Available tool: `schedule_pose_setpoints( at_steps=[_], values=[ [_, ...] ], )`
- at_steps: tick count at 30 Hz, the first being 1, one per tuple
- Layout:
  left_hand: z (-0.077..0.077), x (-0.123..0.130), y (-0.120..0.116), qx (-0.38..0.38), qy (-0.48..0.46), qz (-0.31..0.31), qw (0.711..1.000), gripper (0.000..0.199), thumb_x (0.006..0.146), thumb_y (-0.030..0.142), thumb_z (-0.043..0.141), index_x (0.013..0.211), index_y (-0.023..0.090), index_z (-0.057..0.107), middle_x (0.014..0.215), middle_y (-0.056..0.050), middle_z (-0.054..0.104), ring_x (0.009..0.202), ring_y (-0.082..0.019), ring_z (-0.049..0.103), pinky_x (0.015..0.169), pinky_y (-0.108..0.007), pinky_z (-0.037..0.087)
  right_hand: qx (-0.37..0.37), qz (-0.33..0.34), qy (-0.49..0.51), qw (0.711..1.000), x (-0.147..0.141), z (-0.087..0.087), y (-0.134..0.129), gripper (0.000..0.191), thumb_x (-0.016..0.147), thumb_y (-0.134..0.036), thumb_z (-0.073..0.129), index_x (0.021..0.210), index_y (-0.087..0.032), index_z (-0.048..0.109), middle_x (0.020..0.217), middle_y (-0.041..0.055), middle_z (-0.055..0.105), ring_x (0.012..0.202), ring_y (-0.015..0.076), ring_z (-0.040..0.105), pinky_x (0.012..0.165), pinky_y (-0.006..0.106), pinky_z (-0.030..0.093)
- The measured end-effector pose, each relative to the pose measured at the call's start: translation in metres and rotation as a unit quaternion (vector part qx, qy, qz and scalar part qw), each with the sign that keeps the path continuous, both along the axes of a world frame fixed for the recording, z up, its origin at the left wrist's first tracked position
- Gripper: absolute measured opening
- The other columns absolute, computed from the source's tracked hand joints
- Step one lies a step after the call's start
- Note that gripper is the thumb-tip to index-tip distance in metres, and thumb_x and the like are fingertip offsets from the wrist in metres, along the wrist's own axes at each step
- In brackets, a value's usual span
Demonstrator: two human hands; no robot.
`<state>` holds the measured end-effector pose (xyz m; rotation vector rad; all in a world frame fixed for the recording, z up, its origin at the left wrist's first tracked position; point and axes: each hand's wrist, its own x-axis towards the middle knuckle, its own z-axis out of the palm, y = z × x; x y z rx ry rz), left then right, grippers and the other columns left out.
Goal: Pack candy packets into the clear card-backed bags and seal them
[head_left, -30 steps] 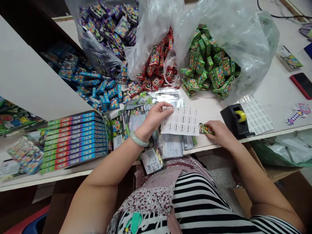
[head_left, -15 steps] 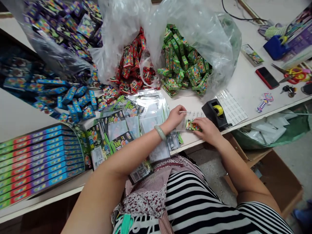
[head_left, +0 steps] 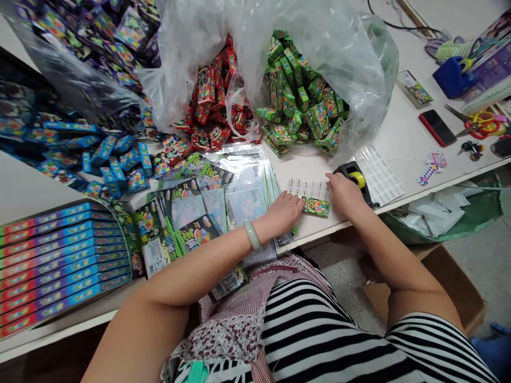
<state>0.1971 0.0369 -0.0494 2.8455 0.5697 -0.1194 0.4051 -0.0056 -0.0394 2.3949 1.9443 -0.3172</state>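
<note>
A small green candy box (head_left: 316, 207) lies face up near the table's front edge, against a sheet of round printed stickers (head_left: 307, 186). At its left end is my left hand (head_left: 284, 214), fingers curled and pressed together onto the box. My right hand (head_left: 345, 194) is at the right edge of the sticker sheet, thumb and fingertips drawn together; whatever is between them is too small to make out. Just behind that hand, partly covered by it, stands a black tape dispenser (head_left: 353, 175) with a yellow core. Stacked printed plastic pouches (head_left: 243, 205) lie under and left of my left wrist.
Clear bags spill green boxes (head_left: 291, 101), red boxes (head_left: 211, 101) and purple boxes (head_left: 107, 48); blue boxes (head_left: 115, 165) lie loose. A display carton (head_left: 59, 266) sits left. Toward the right are a phone (head_left: 437, 127), scissors (head_left: 475, 122) and a blue tape dispenser (head_left: 453, 77).
My left hand has come down from the clear sheet edge to the box's left end. My right hand has left the box and moved to the sticker sheet's right edge. The box shows fully.
</note>
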Motion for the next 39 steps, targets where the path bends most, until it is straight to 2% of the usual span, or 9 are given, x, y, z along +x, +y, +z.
schedule_pose_setpoints(
  at_steps=[3, 13, 20, 23, 26, 31, 35, 37, 39],
  values=[
    [0.003, 0.001, 0.003, 0.003, 0.007, -0.001, 1.000, 0.022, 0.091, 0.005, 0.046, 0.107, 0.010, 0.060, 0.107, -0.015, 0.068, 0.104, -0.027, 0.064, 0.106, -0.047, 0.040, -0.064, -0.003, -0.063, 0.996, -0.006, 0.009, 0.012, 0.034, 0.099, -0.015, 0.038, 0.122, -0.006, 0.061, 0.121, 0.0229, 0.062, 0.094, 0.0293, 0.068, 0.071, 0.035, 0.049],
    [0.004, 0.001, 0.007, -0.004, -0.003, -0.007, 1.000, 0.019, 0.093, 0.007, 0.045, 0.100, 0.009, 0.063, 0.102, -0.016, 0.070, 0.101, -0.027, 0.066, 0.100, -0.044, 0.042, -0.066, 0.004, -0.081, 0.994, -0.007, 0.005, 0.006, 0.029, 0.099, -0.018, 0.038, 0.113, -0.007, 0.061, 0.115, 0.0228, 0.066, 0.092, 0.0290, 0.069, 0.069, 0.034, 0.046],
    [0.001, 0.002, 0.010, -0.011, -0.027, -0.007, 1.000, 0.021, 0.093, 0.008, 0.046, 0.099, 0.009, 0.066, 0.100, -0.018, 0.071, 0.097, -0.027, 0.067, 0.097, -0.044, 0.042, 0.007, -0.026, -0.029, 0.999, -0.003, 0.003, 0.002, 0.021, 0.094, -0.023, 0.047, 0.102, -0.014, 0.064, 0.099, 0.0157, 0.071, 0.087, 0.0270, 0.067, 0.072, 0.034, 0.045],
    [0.002, 0.001, 0.012, -0.012, -0.022, -0.011, 1.000, 0.022, 0.092, 0.007, 0.045, 0.099, 0.009, 0.066, 0.101, -0.018, 0.071, 0.097, -0.028, 0.067, 0.098, -0.045, 0.041, 0.058, -0.006, 0.018, 0.998, 0.004, 0.003, -0.008, 0.017, 0.090, -0.021, 0.049, 0.091, -0.016, 0.066, 0.103, 0.0150, 0.068, 0.088, 0.0262, 0.064, 0.075, 0.036, 0.047],
    [0.000, 0.001, 0.013, -0.018, -0.012, -0.013, 1.000, 0.023, 0.092, 0.006, 0.044, 0.100, 0.008, 0.066, 0.102, -0.018, 0.071, 0.099, -0.028, 0.067, 0.100, -0.045, 0.041, 0.141, -0.033, 0.100, 0.984, 0.015, 0.008, -0.021, 0.012, 0.087, -0.025, 0.055, 0.083, -0.019, 0.065, 0.096, 0.0119, 0.067, 0.084, 0.0245, 0.062, 0.077, 0.038, 0.049],
    [0.006, -0.001, 0.012, -0.042, -0.038, -0.021, 0.998, 0.023, 0.089, 0.005, 0.047, 0.103, 0.010, 0.064, 0.101, -0.015, 0.070, 0.100, -0.026, 0.065, 0.105, -0.045, 0.041, 0.231, -0.137, 0.322, 0.908, 0.018, 0.032, -0.034, 0.017, 0.080, -0.039, 0.067, 0.083, -0.022, 0.064, 0.073, 0.0004, 0.062, 0.060, 0.0159, 0.057, 0.061, 0.032, 0.049],
    [0.026, -0.042, 0.020, -0.054, -0.212, 0.018, 0.976, 0.032, 0.092, 0.015, 0.053, 0.123, 0.013, 0.058, 0.121, -0.017, 0.063, 0.114, -0.026, 0.058, 0.105, -0.043, 0.042, 0.190, -0.099, 0.470, 0.856, -0.005, 0.050, -0.029, 0.020, 0.076, -0.040, 0.073, 0.080, -0.023, 0.064, 0.064, -0.0031, 0.059, 0.056, 0.0133, 0.056, 0.058, 0.029, 0.049],
    [0.034, -0.088, 0.026, -0.060, -0.299, 0.103, 0.947, 0.035, 0.094, 0.023, 0.055, 0.128, 0.018, 0.056, 0.124, -0.014, 0.062, 0.115, -0.025, 0.057, 0.101, -0.041, 0.045, 0.152, -0.060, 0.522, 0.837, -0.025, 0.051, -0.022, 0.021, 0.077, -0.041, 0.075, 0.081, -0.023, 0.065, 0.065, -0.0024, 0.060, 0.056, 0.0130, 0.056, 0.056, 0.028, 0.049],
    [0.037, -0.145, 0.027, -0.049, -0.347, 0.242, 0.905, 0.035, 0.095, 0.029, 0.055, 0.128, 0.021, 0.057, 0.119, -0.011, 0.063, 0.110, -0.023, 0.058, 0.098, -0.039, 0.046, 0.101, -0.010, 0.574, 0.812, -0.053, 0.049, -0.012, 0.022, 0.078, -0.042, 0.075, 0.081, -0.023, 0.065, 0.069, -0.0012, 0.062, 0.056, 0.0126, 0.055, 0.054, 0.028, 0.048]
  ],
)
